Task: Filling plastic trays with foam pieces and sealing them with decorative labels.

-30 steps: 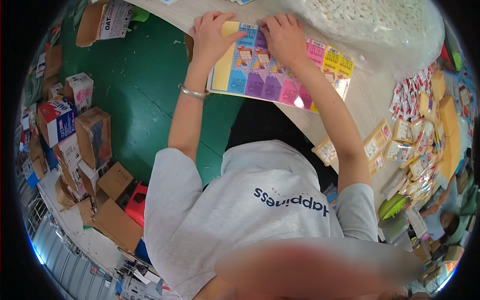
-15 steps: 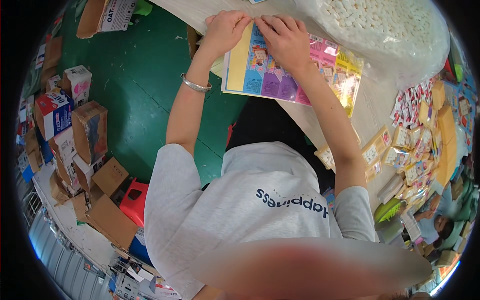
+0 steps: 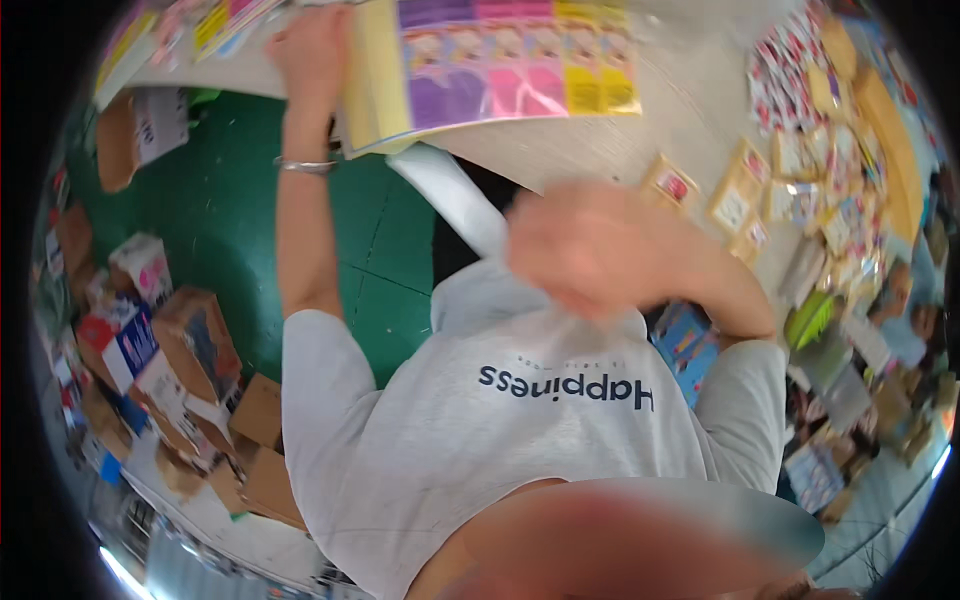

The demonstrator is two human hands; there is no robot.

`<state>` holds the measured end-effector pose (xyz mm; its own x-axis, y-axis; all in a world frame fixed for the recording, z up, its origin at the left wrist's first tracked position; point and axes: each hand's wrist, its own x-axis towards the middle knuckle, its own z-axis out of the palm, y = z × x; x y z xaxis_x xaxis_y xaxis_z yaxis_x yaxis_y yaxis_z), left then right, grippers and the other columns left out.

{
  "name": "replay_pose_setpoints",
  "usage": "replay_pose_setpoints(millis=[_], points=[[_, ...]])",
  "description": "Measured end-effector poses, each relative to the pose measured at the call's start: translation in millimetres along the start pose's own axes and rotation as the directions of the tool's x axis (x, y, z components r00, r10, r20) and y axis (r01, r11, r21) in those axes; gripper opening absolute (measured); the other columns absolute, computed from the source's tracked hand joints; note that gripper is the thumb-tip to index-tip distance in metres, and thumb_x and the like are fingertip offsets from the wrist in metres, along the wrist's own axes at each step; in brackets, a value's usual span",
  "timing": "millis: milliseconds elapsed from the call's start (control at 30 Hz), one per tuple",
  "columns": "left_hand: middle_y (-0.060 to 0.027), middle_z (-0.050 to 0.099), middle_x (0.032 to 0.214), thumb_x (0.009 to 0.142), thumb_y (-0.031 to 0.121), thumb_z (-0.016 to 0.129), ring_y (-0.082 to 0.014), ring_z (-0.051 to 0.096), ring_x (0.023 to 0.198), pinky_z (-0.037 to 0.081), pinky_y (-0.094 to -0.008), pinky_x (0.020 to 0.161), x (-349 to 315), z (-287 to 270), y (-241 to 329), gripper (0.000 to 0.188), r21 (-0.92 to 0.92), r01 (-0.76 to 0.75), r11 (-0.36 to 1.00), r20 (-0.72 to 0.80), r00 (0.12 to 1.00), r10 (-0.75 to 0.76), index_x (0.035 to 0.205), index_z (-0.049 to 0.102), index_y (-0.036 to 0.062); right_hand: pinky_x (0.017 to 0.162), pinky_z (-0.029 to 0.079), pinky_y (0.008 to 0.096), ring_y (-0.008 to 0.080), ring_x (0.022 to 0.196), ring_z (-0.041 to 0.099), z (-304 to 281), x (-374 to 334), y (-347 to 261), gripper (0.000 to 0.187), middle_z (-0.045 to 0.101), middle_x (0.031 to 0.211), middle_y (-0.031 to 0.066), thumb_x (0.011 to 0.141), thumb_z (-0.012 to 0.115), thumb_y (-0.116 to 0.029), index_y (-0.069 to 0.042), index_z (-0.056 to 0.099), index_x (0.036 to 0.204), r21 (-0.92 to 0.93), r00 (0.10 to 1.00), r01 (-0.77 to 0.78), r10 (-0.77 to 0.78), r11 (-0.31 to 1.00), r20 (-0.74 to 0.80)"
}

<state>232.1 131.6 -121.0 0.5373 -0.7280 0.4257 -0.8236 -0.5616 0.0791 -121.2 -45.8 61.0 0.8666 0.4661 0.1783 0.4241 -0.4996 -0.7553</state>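
A large colourful sheet (image 3: 520,60) of purple, pink and yellow panels lies on the pale table (image 3: 620,150) at the top. My left hand (image 3: 315,50), a silver bangle on its wrist, grips the sheet's yellow left edge. My right hand (image 3: 590,250) is blurred and pulled back close to my chest, fingers closed. A white strip (image 3: 450,200) runs from the sheet's lower left corner down into that hand. My grey shirt fills the lower middle.
Small yellow-framed packets (image 3: 740,190) and many colourful packs (image 3: 850,130) cover the table's right side. Cardboard boxes (image 3: 190,340) and cartons are piled on the green floor (image 3: 220,210) at the left. A brown box (image 3: 130,130) stands by the table's left end.
My right hand has left the sheet and come back toward my body, drawing a white strip with it. The left hand stays at the sheet's left edge. The view has tilted.
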Motion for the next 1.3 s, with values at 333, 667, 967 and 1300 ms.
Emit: replay_pose_setpoints(millis=[333,667,967,1300], points=[[-0.0157,0.073,0.111,0.081,0.033,0.084,-0.027,0.069,0.101,0.052,-0.0364,0.091,-10,-157,282,0.056,-0.898,0.39,0.201,0.407,0.57,0.714,0.124,0.069,0.0016,0.056,0.048,0.024,0.008,0.066,0.063,33,-195,-53,0.016,0.065,0.079,0.0006,0.086,0.078,0.0,-0.003,0.062,0.091,0.761,0.29,-0.316,0.822,0.566,-0.491],[0.0001,0.063,0.063,0.083,0.034,0.084,-0.0079,0.051,0.056,0.04,-0.0262,0.053,-43,-87,361,0.031,-0.62,0.523,0.584,0.766,0.564,0.309,0.086,0.078,0.0036,0.055,0.048,0.0181,0.0038,0.064,0.06,98,-242,-5,0.018,0.065,0.076,-0.0011,0.088,0.081,-0.008,-0.004,0.063,0.091,0.865,-0.222,-0.348,0.865,0.36,-0.45],[0.0014,0.064,0.062,0.081,0.037,0.085,-0.0062,0.054,0.057,0.041,-0.0261,0.054,-52,-71,362,0.035,-0.545,0.486,0.684,0.777,0.598,0.194,0.084,0.079,0.0028,0.056,0.045,0.0185,0.0025,0.063,0.056,96,-232,11,0.021,0.063,0.071,-0.0029,0.086,0.083,-0.011,-0.003,0.063,0.089,0.801,-0.222,-0.473,0.831,0.366,-0.511],[-0.0146,0.064,0.059,0.079,0.049,0.081,-0.0305,0.064,0.055,0.049,-0.0386,0.054,-112,-118,341,0.046,-0.353,0.447,0.822,0.786,0.618,0.001,0.078,0.077,0.0034,0.057,0.045,0.0254,0.0076,0.062,0.053,116,-206,-5,0.034,0.064,0.07,0.0011,0.078,0.09,-0.019,-0.002,0.065,0.094,0.546,-0.071,-0.77,0.805,0.331,-0.589]])
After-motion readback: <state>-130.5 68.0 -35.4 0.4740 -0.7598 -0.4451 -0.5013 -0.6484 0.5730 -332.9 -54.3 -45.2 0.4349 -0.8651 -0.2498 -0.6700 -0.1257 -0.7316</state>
